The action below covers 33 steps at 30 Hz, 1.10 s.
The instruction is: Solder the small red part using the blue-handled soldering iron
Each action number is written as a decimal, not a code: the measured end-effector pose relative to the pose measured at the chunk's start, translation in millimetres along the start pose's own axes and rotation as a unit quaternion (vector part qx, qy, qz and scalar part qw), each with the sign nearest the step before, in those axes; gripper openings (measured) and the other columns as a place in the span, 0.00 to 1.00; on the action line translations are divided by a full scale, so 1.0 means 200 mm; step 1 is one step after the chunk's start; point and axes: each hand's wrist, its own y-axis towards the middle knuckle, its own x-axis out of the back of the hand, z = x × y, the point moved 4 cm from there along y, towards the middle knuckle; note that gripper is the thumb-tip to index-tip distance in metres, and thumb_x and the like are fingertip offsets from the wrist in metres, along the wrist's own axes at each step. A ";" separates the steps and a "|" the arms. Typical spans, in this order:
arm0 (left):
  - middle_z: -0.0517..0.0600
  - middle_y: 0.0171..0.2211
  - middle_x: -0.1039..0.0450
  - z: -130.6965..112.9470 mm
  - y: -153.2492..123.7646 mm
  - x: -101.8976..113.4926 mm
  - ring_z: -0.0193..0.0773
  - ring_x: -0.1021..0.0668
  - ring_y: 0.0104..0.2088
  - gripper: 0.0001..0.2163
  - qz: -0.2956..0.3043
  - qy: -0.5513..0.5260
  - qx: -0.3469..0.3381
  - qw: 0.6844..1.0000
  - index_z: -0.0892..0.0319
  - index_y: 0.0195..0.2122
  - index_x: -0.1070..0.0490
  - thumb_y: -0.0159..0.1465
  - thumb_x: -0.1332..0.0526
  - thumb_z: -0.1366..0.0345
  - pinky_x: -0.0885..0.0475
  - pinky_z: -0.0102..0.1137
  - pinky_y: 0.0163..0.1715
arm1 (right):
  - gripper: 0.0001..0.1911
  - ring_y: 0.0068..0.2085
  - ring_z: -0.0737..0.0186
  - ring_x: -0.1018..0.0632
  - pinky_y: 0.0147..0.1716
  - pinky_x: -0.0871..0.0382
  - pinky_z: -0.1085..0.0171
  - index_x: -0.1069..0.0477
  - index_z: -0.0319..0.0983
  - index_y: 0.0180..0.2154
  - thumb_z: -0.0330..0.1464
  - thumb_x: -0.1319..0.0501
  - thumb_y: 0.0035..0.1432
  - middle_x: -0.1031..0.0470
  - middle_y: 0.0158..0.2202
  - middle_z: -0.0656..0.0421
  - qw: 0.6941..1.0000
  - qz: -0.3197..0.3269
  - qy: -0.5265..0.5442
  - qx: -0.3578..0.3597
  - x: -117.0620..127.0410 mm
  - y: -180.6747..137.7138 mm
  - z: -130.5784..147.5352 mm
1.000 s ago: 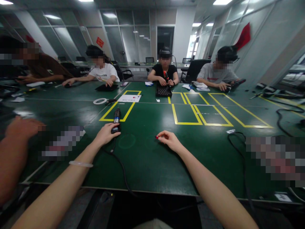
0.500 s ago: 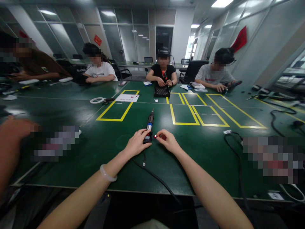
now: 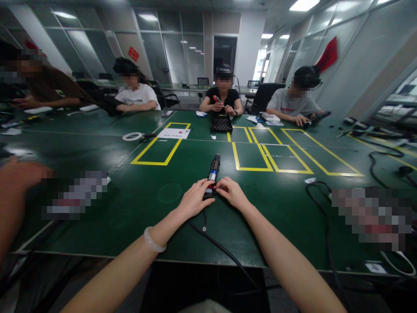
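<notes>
A black corded tool with a blue and silver band (image 3: 213, 170) lies on the green table (image 3: 182, 226), pointing away from me. My left hand (image 3: 195, 199) grips its near end, fingers closed around it. My right hand (image 3: 232, 191) is pinched on a small red part at the same end, touching the tool and my left hand. The tool's black cable (image 3: 224, 250) runs back over the table's front edge.
Yellow tape rectangles (image 3: 257, 156) mark the table. A white tape ring (image 3: 132, 136) and a paper sheet (image 3: 176, 133) lie at the far left. A black tray (image 3: 221, 124) sits before a person opposite. Cables (image 3: 322, 195) trail on the right. Another person's arm (image 3: 16, 191) reaches in at left.
My left hand slid the tool to the right across the table until it met my right hand. Now both hands touch at the tool's near end.
</notes>
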 end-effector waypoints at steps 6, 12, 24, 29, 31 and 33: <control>0.53 0.60 0.39 -0.02 -0.01 0.01 0.47 0.30 0.55 0.20 -0.009 0.011 -0.011 1.000 0.52 0.54 0.37 0.62 0.38 0.58 0.31 0.43 0.53 | 0.04 0.30 0.67 0.31 0.33 0.37 0.66 0.25 0.38 0.32 0.31 0.37 0.58 0.32 0.33 0.59 0.999 -0.009 0.041 -0.011 0.01 0.01 -0.03; 0.53 0.59 0.39 -0.03 -0.01 0.01 0.48 0.29 0.54 0.18 -0.006 0.043 -0.023 0.999 0.50 0.52 0.35 0.62 0.37 0.58 0.31 0.43 0.52 | 0.08 0.35 0.63 0.27 0.37 0.35 0.65 0.23 0.39 0.34 0.34 0.40 0.60 0.26 0.34 0.57 0.997 -0.011 0.080 -0.013 0.02 0.00 -0.03; 0.53 0.59 0.39 -0.04 -0.01 0.02 0.47 0.27 0.51 0.18 -0.007 0.082 -0.034 0.996 0.50 0.53 0.35 0.62 0.38 0.58 0.29 0.41 0.49 | 0.09 0.29 0.64 0.28 0.31 0.37 0.66 0.28 0.37 0.33 0.35 0.43 0.57 0.27 0.29 0.60 0.990 -0.043 0.100 -0.093 0.02 0.01 -0.11; 0.53 0.59 0.40 -0.04 -0.01 0.02 0.47 0.28 0.51 0.18 -0.010 0.084 -0.033 0.996 0.49 0.53 0.35 0.62 0.38 0.57 0.29 0.41 0.49 | 0.09 0.28 0.65 0.29 0.31 0.36 0.66 0.28 0.37 0.32 0.36 0.43 0.57 0.28 0.27 0.60 0.988 -0.041 0.106 -0.102 0.01 0.01 -0.11; 0.53 0.59 0.40 -0.04 -0.01 0.02 0.47 0.28 0.51 0.18 -0.008 0.081 -0.033 0.996 0.49 0.53 0.35 0.62 0.38 0.57 0.29 0.42 0.49 | 0.09 0.28 0.64 0.29 0.31 0.36 0.66 0.29 0.37 0.32 0.36 0.43 0.57 0.28 0.27 0.60 0.988 -0.040 0.104 -0.105 0.01 0.01 -0.11; 0.53 0.59 0.40 -0.04 -0.01 0.02 0.48 0.28 0.51 0.18 -0.007 0.075 -0.033 0.997 0.49 0.53 0.35 0.62 0.38 0.58 0.29 0.42 0.49 | 0.09 0.28 0.64 0.29 0.32 0.35 0.66 0.29 0.37 0.33 0.36 0.43 0.57 0.27 0.28 0.60 0.988 -0.038 0.104 -0.107 0.01 0.01 -0.10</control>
